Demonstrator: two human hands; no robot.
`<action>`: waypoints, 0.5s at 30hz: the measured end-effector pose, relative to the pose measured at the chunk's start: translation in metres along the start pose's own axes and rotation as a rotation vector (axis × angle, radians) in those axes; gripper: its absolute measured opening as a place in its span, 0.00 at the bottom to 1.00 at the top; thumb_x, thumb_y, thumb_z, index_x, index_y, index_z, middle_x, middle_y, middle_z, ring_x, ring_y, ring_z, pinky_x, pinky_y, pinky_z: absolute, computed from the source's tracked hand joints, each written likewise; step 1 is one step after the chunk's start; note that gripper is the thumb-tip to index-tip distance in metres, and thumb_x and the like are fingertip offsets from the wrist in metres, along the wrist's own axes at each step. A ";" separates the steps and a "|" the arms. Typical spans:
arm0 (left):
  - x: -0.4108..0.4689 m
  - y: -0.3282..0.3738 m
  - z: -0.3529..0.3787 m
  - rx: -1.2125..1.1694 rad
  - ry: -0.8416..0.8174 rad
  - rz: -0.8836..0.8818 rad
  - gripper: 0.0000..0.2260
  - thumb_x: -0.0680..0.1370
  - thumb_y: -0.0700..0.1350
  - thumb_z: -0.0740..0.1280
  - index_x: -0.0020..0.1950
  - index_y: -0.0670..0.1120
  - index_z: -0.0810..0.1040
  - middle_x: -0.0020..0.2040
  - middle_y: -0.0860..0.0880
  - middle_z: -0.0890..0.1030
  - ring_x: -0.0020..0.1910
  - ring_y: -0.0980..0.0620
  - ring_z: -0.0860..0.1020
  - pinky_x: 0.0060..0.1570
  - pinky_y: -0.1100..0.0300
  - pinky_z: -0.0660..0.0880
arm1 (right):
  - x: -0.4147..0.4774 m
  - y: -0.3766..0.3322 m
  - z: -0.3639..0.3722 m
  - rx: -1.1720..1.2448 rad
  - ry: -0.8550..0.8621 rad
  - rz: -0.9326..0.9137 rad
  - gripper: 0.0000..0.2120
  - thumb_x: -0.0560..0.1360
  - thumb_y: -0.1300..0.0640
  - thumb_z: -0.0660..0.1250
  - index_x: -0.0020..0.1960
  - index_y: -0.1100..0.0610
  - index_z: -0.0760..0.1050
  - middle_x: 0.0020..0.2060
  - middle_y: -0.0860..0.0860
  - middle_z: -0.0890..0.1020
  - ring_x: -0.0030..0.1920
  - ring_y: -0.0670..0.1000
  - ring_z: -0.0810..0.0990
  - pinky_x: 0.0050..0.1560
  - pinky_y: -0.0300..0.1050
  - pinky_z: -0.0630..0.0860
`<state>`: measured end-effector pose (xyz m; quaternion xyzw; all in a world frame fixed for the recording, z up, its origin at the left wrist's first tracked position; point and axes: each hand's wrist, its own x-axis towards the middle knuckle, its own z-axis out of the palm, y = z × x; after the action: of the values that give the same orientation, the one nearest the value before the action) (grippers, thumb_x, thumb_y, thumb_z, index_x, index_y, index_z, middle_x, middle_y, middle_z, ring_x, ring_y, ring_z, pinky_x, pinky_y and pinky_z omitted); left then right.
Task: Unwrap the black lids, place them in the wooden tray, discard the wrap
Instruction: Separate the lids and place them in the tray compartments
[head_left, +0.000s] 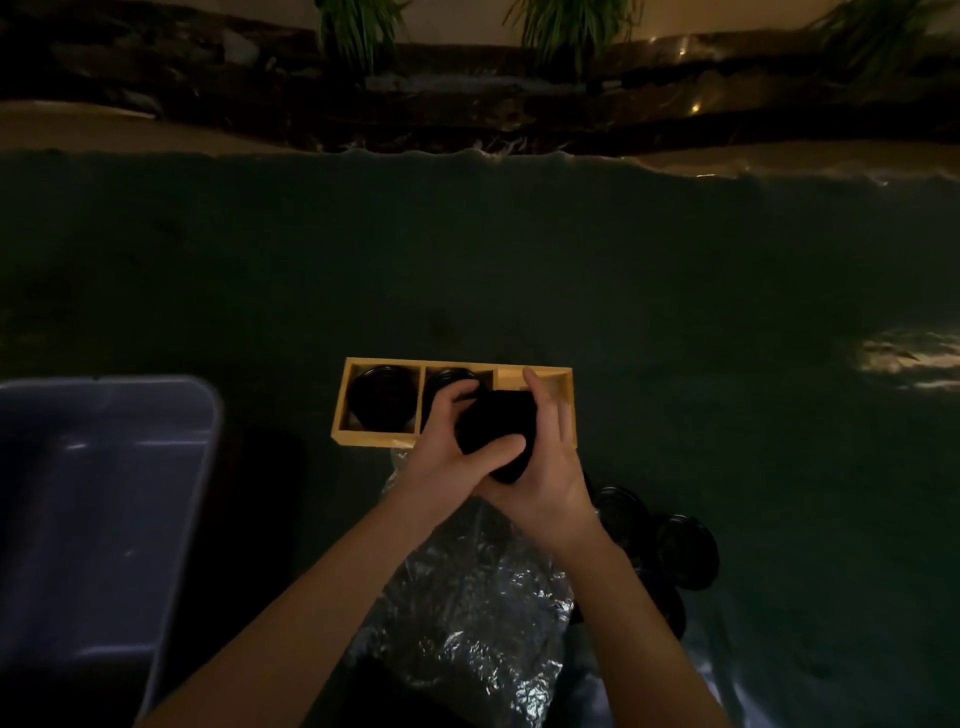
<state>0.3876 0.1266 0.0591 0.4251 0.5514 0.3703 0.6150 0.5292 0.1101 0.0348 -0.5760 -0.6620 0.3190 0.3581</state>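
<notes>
Both hands hide most of the held black lids (497, 422); grey bin (104, 499) cut off left

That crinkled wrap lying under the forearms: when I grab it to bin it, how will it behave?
The wrap is thin, creased and shiny, so it will likely be floppy, very light and crush easily into a ball. Its glossy surface may slip, so pinch a fold. Loose black lids lie beside it; dragging the sheet could nudge or roll them.

Both forearms are bare to the frame's edge, with no sleeves showing; the left hand (451, 451) and right hand (545, 467) wear nothing.
</notes>
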 end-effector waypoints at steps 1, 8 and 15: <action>0.002 0.000 0.002 -0.067 0.003 -0.020 0.36 0.64 0.56 0.78 0.69 0.54 0.70 0.64 0.56 0.77 0.60 0.62 0.79 0.55 0.64 0.78 | 0.001 0.002 -0.002 0.026 0.033 0.025 0.51 0.66 0.46 0.78 0.81 0.53 0.55 0.66 0.43 0.65 0.67 0.51 0.73 0.55 0.38 0.79; 0.020 -0.009 0.007 -0.121 0.023 -0.012 0.12 0.79 0.50 0.71 0.61 0.49 0.79 0.55 0.54 0.85 0.59 0.55 0.82 0.58 0.58 0.80 | 0.026 0.029 -0.011 0.060 0.117 0.254 0.55 0.63 0.43 0.81 0.81 0.51 0.55 0.67 0.47 0.67 0.64 0.37 0.67 0.56 0.24 0.72; 0.014 -0.031 -0.017 0.462 0.089 0.116 0.13 0.81 0.48 0.69 0.65 0.49 0.78 0.60 0.56 0.81 0.59 0.63 0.79 0.53 0.73 0.73 | 0.072 0.063 -0.011 -0.504 -0.102 0.282 0.53 0.67 0.43 0.79 0.82 0.54 0.52 0.73 0.60 0.65 0.71 0.65 0.70 0.70 0.63 0.69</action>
<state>0.3722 0.1302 0.0243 0.5687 0.6225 0.2875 0.4543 0.5662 0.1904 -0.0040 -0.7164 -0.6509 0.2197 0.1218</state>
